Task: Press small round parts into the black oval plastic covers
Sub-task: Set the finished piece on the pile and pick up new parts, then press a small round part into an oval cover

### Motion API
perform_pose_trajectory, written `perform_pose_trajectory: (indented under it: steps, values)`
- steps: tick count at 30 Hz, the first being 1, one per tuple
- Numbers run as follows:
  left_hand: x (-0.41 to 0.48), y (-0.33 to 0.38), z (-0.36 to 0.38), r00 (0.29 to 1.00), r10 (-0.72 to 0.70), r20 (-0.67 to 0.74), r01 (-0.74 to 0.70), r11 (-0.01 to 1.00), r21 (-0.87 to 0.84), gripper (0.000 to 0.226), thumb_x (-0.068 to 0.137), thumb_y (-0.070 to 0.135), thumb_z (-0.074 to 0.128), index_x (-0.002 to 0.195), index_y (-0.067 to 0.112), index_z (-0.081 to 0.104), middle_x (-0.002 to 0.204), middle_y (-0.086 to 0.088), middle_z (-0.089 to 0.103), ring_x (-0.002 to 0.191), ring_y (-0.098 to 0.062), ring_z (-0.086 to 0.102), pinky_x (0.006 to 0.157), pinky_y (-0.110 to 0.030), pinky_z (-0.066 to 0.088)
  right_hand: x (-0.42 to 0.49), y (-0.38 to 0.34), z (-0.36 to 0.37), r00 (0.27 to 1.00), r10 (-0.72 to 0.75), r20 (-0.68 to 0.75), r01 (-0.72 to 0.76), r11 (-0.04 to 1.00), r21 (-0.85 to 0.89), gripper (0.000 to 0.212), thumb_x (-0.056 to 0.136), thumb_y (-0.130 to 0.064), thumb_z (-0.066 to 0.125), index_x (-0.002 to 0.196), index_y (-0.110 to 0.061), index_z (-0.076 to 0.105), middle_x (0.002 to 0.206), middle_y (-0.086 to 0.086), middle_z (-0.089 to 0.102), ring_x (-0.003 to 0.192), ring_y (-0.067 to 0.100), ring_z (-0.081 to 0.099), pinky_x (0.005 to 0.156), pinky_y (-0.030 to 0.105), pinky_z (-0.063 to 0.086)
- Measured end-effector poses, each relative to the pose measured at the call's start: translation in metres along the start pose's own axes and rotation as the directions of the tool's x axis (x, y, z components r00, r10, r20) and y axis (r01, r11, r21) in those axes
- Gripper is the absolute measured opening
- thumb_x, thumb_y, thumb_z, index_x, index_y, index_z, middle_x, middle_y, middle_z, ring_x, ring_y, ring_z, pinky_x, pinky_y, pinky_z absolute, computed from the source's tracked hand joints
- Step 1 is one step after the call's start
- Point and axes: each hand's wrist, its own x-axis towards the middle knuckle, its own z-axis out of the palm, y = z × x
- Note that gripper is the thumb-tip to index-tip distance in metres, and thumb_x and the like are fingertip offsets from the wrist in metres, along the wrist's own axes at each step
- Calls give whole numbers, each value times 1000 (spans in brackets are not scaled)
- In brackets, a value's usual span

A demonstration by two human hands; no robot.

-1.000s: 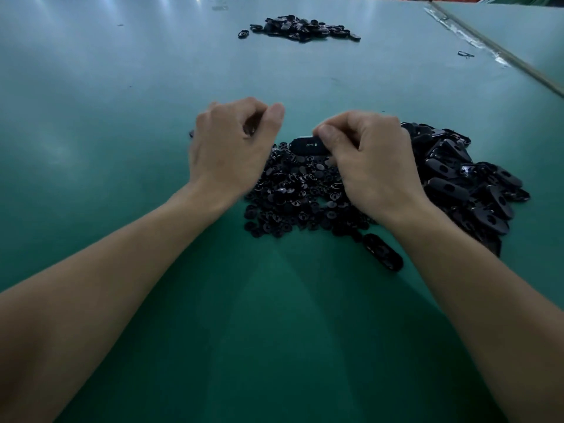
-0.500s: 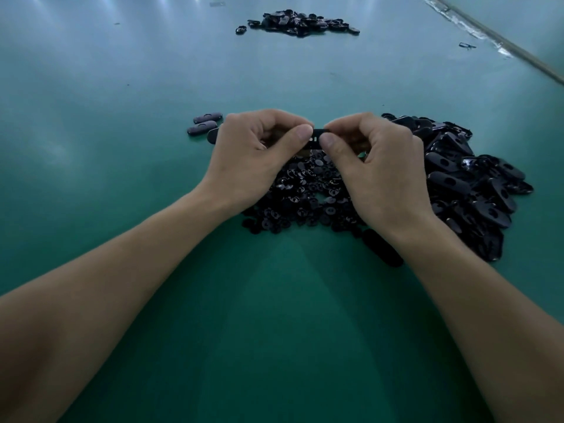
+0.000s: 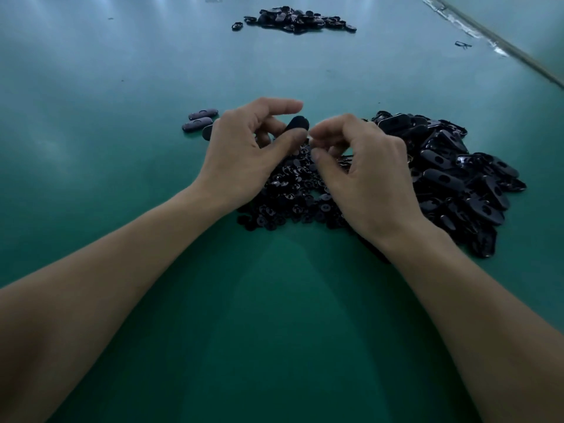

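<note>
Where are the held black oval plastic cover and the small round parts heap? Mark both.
black oval plastic cover (image 3: 297, 125), head view, upper end.
heap of small black round parts (image 3: 293, 190), head view, middle.

Counter (image 3: 122, 71): one.
Hands: two, left hand (image 3: 241, 154) and right hand (image 3: 366, 178).
Heaps of black pieces: three, namely small round parts (image 3: 290, 190), oval covers (image 3: 451, 172) and far heap (image 3: 296, 19); the pieces within are too many to count.
Loose oval covers (image 3: 197, 123): three, one partly hidden.
Held cover (image 3: 297, 125): one.
</note>
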Motion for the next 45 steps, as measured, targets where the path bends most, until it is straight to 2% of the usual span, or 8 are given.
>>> perform_pose_trajectory:
  steps: [5, 11, 20, 25, 30, 36, 39, 45]
  values:
    - [1, -2, 0, 996, -28, -81, 28, 1000, -10, 12, 87, 23, 73, 93, 32, 68, 71, 17, 67, 66, -4, 58, 60, -15, 42, 0, 4, 0, 983, 6, 184, 37, 972, -230, 19, 94, -36, 64, 99, -23, 75, 89, 1, 64, 98, 24, 52, 90, 36, 42]
    - [3, -3, 1, 985, -37, -166, 30, 999, -43, 14, 85, 21, 73, 83, 31, 63, 72, 13, 67, 65, -1, 62, 64, -18, 49, 2, 2, 2, 968, 16, 249, 53, 961, -270, 32, 91, -54, 61, 94, -25, 74, 84, -4, 57, 96, 22, 50, 88, 39, 44]
    - [3, -4, 0, 978, -54, -202, 46, 998, -45, 15, 83, 19, 76, 90, 30, 70, 78, 15, 72, 71, -3, 68, 72, -22, 54, 2, 3, 4, 964, 17, 266, 53, 965, -255, 21, 94, -41, 64, 97, -23, 73, 92, -2, 65, 98, 22, 52, 89, 33, 40]
    - [4, -7, -2, 970, -108, -218, 89, 991, -96, 13, 82, 20, 78, 86, 28, 69, 73, 8, 73, 73, -11, 72, 72, -27, 56, 3, 1, 4, 974, 13, 227, 32, 980, -196, 13, 96, -31, 62, 91, -19, 64, 89, -3, 59, 94, 22, 52, 87, 33, 40]
    - [2, -6, -3, 978, -98, -187, 72, 988, -140, 15, 81, 18, 79, 86, 23, 66, 77, 2, 73, 71, -18, 75, 68, -26, 56, 2, 0, 1, 988, 22, 150, -13, 998, -61, 11, 102, -23, 53, 96, -15, 53, 79, -2, 65, 74, 20, 60, 71, 41, 49]
    - [1, -3, -1, 987, -103, -120, 76, 974, -212, 14, 85, 11, 76, 95, 20, 71, 77, 6, 76, 73, -14, 76, 69, -20, 56, 0, 1, 2, 1000, -3, 2, 3, 1000, -16, 4, 92, -20, 68, 93, -18, 71, 79, -9, 65, 72, 5, 57, 72, 16, 45]
    - [0, -2, 0, 991, -108, -79, 84, 961, -264, 14, 88, 2, 72, 94, 14, 71, 77, 8, 77, 72, -13, 76, 67, -17, 55, 0, 2, 2, 996, 59, -65, -54, 996, 71, 13, 91, -14, 69, 102, -18, 75, 78, -15, 65, 70, -7, 59, 72, 5, 43]
    - [-1, 0, -1, 993, -104, -47, 86, 951, -296, 15, 87, 1, 71, 92, 15, 71, 78, 4, 77, 76, -18, 76, 67, -23, 58, 2, 2, 0, 985, 122, -119, -96, 975, 202, 9, 87, -15, 73, 94, -21, 76, 79, -20, 68, 77, 0, 68, 76, 19, 54]
